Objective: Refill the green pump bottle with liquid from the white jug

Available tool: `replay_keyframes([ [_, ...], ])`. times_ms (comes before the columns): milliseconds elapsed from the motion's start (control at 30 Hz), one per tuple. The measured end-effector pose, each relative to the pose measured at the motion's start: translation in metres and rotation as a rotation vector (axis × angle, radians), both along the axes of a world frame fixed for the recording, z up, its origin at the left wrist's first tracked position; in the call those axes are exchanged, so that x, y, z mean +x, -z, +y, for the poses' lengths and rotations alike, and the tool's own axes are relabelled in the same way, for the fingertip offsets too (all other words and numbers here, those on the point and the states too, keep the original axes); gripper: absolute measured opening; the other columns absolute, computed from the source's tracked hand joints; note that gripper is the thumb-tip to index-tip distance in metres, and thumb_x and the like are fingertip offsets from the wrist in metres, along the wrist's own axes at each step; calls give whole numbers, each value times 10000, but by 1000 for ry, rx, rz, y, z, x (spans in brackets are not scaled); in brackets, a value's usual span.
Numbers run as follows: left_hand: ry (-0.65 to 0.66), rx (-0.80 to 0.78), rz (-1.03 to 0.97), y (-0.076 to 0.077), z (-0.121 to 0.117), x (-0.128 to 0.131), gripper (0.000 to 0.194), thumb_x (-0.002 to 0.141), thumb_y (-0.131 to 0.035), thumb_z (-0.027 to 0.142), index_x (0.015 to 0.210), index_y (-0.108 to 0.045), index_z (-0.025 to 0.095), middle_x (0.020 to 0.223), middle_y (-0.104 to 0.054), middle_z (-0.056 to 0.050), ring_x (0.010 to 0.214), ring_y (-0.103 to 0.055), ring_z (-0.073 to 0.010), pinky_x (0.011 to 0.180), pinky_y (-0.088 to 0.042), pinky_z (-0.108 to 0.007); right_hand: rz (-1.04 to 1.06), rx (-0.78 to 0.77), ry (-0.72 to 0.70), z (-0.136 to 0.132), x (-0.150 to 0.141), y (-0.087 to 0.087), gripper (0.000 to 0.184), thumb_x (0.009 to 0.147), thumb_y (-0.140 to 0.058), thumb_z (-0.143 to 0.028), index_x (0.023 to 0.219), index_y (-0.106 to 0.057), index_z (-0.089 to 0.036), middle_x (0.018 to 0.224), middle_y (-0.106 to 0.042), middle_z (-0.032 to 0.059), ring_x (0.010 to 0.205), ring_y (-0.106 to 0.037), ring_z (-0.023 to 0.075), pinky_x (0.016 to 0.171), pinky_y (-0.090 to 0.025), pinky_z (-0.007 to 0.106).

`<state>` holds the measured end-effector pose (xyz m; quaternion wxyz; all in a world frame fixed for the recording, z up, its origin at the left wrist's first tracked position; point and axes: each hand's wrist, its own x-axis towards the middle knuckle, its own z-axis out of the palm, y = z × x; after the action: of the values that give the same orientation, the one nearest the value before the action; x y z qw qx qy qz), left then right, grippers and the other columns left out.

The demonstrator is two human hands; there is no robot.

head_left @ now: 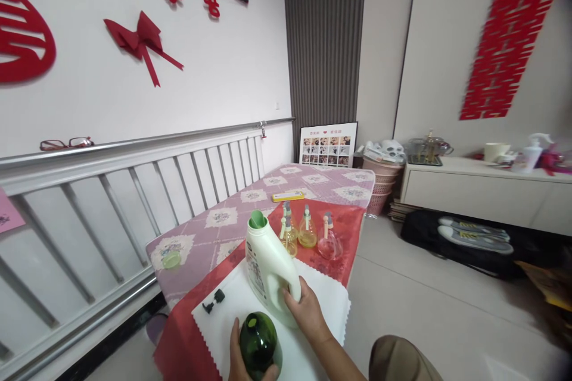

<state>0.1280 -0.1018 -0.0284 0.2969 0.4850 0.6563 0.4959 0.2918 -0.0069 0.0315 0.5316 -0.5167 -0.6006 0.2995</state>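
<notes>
My right hand is wrapped round the handle of a pale green detergent jug, which stands over the white cloth with its spout uncapped. In front of it, a dark green bottle with an open neck is held by my left hand, fingers on one side and thumb on the other. A black pump head lies on the white cloth left of the jug. At the far left of the table sits a light green cap.
Several clear spray bottles with yellow or pink liquid, one a pink bottle, stand behind the jug on a red cloth. Beyond them lies a yellow-edged case. A white railing borders the left; a cabinet stands right.
</notes>
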Motion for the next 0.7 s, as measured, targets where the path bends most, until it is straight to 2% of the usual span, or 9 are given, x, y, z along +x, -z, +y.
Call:
replay_keyframes([
  [100,15,36,-19,-7,7,-6,990,639,-583,291,1499,-130,106,1486,-469,-233,1334,-554,-299,1095,-487,-383,1,6,8,1,-1,3,219,777,-593,-401,865,-622,-203,776,-706,31,761,-676,245,718,-539,334],
  [200,-62,93,41,-16,21,-11,928,672,-597,344,1483,-196,136,1520,-419,-220,1395,-474,-337,1163,-412,-469,3,13,12,2,-1,5,211,784,-585,-402,853,-616,-206,769,-699,28,757,-674,242,711,-535,329],
  [300,-111,149,94,-18,36,-14,885,705,-607,383,1472,-227,160,1527,-393,-211,1413,-434,-347,1180,-381,-506,5,19,19,1,-2,6,201,782,-578,-388,856,-615,-205,776,-704,34,762,-678,244,721,-536,333],
  [467,-106,176,156,-2,53,-16,852,712,-590,419,1440,-275,108,1482,-423,-235,1412,-427,-362,1190,-363,-498,10,23,31,-1,-1,3,182,767,-590,-364,850,-623,-205,766,-714,35,752,-682,247,714,-541,336],
  [600,-84,157,135,13,53,-19,866,689,-602,397,1445,-275,129,1490,-442,-217,1403,-453,-347,1178,-391,-482,20,21,28,-1,-1,0,176,767,-594,-361,846,-631,-208,764,-723,33,746,-685,245,705,-546,331],
  [700,-85,198,149,16,50,-29,916,672,-625,393,1461,-252,116,1504,-421,-239,1421,-421,-375,1187,-362,-533,29,16,25,-1,-1,0,196,775,-596,-373,867,-638,-205,784,-732,37,760,-690,245,712,-549,328],
])
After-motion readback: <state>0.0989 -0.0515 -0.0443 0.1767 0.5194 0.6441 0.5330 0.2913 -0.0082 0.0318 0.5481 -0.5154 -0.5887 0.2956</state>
